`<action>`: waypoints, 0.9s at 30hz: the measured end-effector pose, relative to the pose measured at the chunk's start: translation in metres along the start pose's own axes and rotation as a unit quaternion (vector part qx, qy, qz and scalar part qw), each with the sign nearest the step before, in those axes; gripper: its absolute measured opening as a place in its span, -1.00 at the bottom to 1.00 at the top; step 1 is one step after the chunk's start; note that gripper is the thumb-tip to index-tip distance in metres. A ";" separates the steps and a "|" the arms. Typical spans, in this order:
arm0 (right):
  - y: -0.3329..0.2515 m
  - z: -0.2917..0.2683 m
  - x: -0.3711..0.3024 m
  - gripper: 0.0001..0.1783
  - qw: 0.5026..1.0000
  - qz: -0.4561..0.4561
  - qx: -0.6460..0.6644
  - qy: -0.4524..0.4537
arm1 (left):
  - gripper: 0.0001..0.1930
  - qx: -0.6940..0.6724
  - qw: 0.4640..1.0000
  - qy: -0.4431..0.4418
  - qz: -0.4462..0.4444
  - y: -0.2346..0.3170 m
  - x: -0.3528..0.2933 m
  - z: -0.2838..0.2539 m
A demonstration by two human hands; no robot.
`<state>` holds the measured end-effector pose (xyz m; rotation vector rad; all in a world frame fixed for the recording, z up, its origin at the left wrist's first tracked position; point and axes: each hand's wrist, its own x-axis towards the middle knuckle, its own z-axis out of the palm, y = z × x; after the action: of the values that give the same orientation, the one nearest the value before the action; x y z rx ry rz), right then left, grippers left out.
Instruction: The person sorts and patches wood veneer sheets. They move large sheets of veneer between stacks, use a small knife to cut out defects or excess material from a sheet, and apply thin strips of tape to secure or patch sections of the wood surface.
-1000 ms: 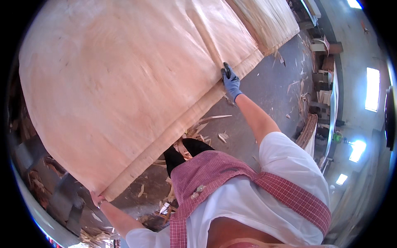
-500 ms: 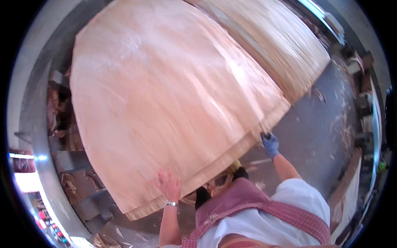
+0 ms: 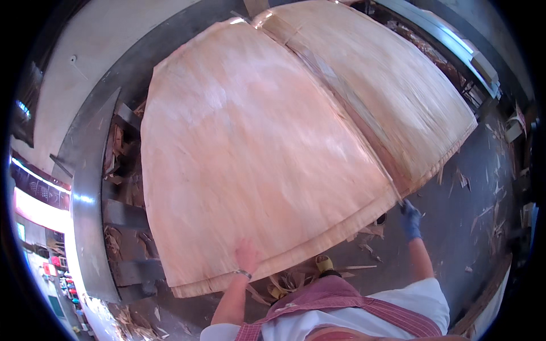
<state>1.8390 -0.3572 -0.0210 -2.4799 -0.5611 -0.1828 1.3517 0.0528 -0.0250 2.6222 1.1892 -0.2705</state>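
Note:
A broad stack of pale wood veneer sheets point(image 3: 256, 153) lies in front of me, its near edge layered and slightly stepped. My bare left hand point(image 3: 247, 254), with a metal watch band at the wrist, rests flat on the top sheet near that edge. Its fingers are slightly blurred but stretched out. My right hand point(image 3: 410, 220) wears a blue glove with dark fingertips. It is closed at the stack's near right corner, pinching the edge of the veneer sheet; the fingertips are partly hidden there.
A second veneer stack point(image 3: 409, 96) adjoins on the right, with a torn strip along the seam. Wood scraps point(image 3: 462, 181) litter the grey floor point(image 3: 443, 227). Dark metal framework point(image 3: 128, 216) with scraps runs along the left. My shoe point(image 3: 324, 263) stands below the near edge.
My right hand has moved right along the near edge to the corner. My left hand has shifted slightly right and down, still on the sheet. The view has swung, showing more beyond the stacks.

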 end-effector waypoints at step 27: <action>-0.152 0.045 0.434 -0.36 0.983 -0.029 -0.143 -0.109 | -0.42 -0.212 0.878 -0.212 -0.374 0.023 -0.245 0.003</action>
<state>2.1645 -0.0662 0.1295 -2.7858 -0.7452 -0.0137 1.2101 -0.1370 0.0413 1.5287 1.7802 -0.6009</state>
